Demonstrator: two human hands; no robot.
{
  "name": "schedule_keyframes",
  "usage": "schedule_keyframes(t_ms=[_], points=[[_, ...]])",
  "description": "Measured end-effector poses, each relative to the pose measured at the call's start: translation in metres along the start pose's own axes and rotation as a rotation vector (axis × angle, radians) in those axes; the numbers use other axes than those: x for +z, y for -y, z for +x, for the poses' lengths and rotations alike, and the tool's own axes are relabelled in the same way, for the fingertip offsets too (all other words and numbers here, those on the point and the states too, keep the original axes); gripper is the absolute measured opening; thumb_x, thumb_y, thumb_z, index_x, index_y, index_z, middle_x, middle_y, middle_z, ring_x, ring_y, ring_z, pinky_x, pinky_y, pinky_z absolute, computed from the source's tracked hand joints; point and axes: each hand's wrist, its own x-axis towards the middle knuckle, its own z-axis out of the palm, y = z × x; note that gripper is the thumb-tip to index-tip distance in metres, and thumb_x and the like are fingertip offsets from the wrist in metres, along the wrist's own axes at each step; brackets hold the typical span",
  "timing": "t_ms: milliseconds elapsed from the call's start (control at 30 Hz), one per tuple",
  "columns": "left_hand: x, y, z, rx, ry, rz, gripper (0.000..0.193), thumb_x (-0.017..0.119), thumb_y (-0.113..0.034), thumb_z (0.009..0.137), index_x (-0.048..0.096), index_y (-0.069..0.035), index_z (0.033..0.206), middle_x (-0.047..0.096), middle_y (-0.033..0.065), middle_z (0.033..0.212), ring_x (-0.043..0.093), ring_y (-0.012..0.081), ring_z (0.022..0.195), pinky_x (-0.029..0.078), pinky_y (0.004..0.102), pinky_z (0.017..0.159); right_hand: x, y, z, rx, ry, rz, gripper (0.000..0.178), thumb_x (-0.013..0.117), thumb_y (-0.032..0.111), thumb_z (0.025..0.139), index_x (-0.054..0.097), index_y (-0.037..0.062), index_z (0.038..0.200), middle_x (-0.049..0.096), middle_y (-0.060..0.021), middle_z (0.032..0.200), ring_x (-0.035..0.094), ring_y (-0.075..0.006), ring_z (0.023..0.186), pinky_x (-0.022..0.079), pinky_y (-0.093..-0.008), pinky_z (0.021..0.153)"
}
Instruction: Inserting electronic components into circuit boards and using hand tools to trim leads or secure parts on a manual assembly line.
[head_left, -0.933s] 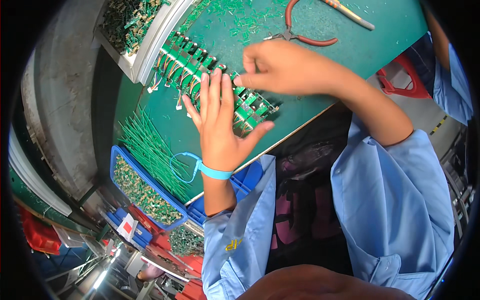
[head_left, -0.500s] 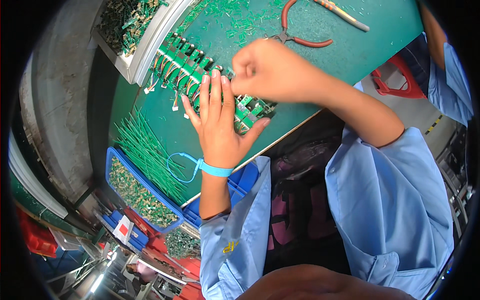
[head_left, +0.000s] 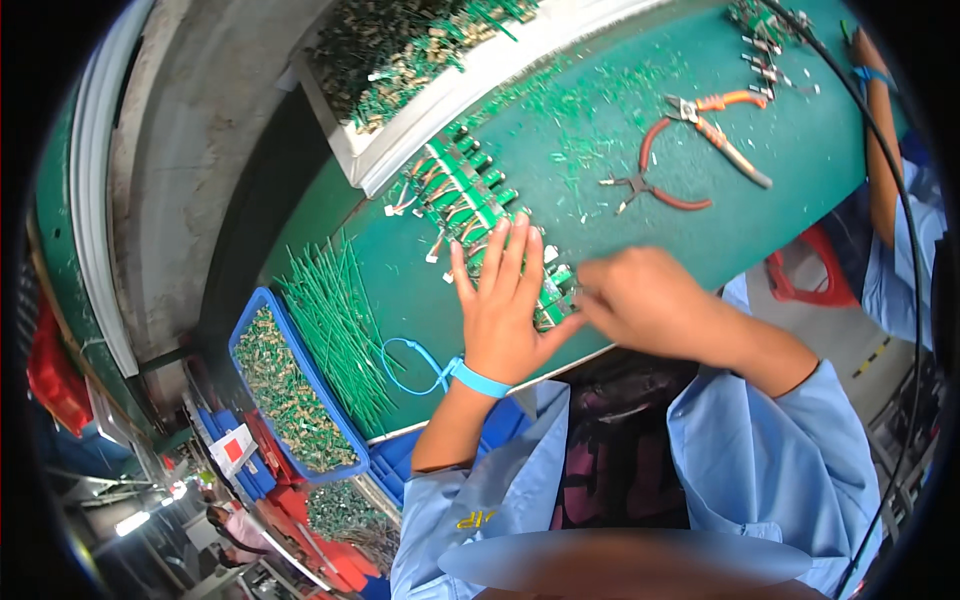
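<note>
A row of joined green circuit boards (head_left: 468,192) with small thin wires and white connectors lies slantwise on the green work surface. My left hand (head_left: 507,308) rests flat across the near part of the row, its fingers stretched and a blue wrist strap around the wrist. At the near right end of the row is my right hand (head_left: 643,300), its fingers curled closed and slightly blurred. Whatever those fingers pinch is hidden from view. The boards under my left palm are partly covered.
Red-handled pliers (head_left: 672,198) and orange-handled cutters (head_left: 722,145) lie beyond my right hand among green scraps. A white-rimmed tray (head_left: 385,165) of small parts stands far left. Left of my wrist are long green strips (head_left: 345,340) and a blue bin (head_left: 300,395). Another person's arm (head_left: 882,150) reaches in at right.
The view has shifted, showing more of the table's far right. My right hand has moved along the boards from the middle to the near right end. My left hand stays flat on them.
</note>
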Motion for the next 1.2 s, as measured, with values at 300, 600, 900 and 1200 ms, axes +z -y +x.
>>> schedule_keyframes(t_ms=[300, 600, 900, 1200], points=[[-0.002, 0.003, -0.005, -0.008, -0.005, -0.026, 0.104, 0.08, -0.058, 0.088, 0.042, -0.001, 0.166, 0.036, 0.0198, 0.178, 0.032, 0.039, 0.165, 0.008, 0.0762, 0.13, -0.056, -0.002, 0.168, -0.061, 0.227, 0.319, 0.031, 0.059, 0.031, 0.094, 0.067, 0.0044, 0.081, 0.068, -0.0056, 0.065, 0.057, -0.0171, 0.054, 0.049, -0.0359, 0.054], [0.005, 0.003, 0.002, 0.016, 0.019, -0.116, 0.11, 0.08, -0.061, 0.088, 0.038, 0.0, 0.169, 0.036, 0.0191, 0.178, 0.029, 0.0388, 0.167, 0.004, 0.0736, 0.131, -0.143, -0.039, 0.351, -0.35, -0.207, -0.145, 0.037, 0.071, 0.031, 0.093, 0.079, -0.0008, 0.11, 0.081, -0.0187, 0.105, 0.075, -0.0379, 0.094, 0.06, -0.0473, 0.088], [-0.046, 0.044, 0.033, -0.074, -0.293, -0.425, 0.055, 0.077, -0.009, 0.094, 0.067, -0.002, 0.148, 0.069, 0.0176, 0.15, 0.059, 0.0365, 0.147, 0.04, 0.0526, 0.128, -0.176, -0.154, 0.035, 0.168, 0.131, -0.814, 0.115, 0.103, 0.032, 0.062, 0.049, 0.0055, 0.159, 0.053, -0.0143, 0.161, 0.06, -0.0379, 0.137, 0.052, -0.0452, 0.114], [0.005, 0.089, 0.051, -0.258, -0.464, -0.17, 0.048, 0.073, -0.029, 0.097, 0.066, -0.01, 0.14, 0.054, 0.0115, 0.164, 0.04, 0.0334, 0.161, 0.016, 0.0582, 0.136, -0.158, -0.113, 0.004, 0.215, 0.1, -0.76, 0.053, 0.073, 0.007, 0.083, 0.064, 0.0038, 0.136, 0.066, -0.0199, 0.116, 0.067, -0.0403, 0.095, 0.057, -0.0475, 0.083]])
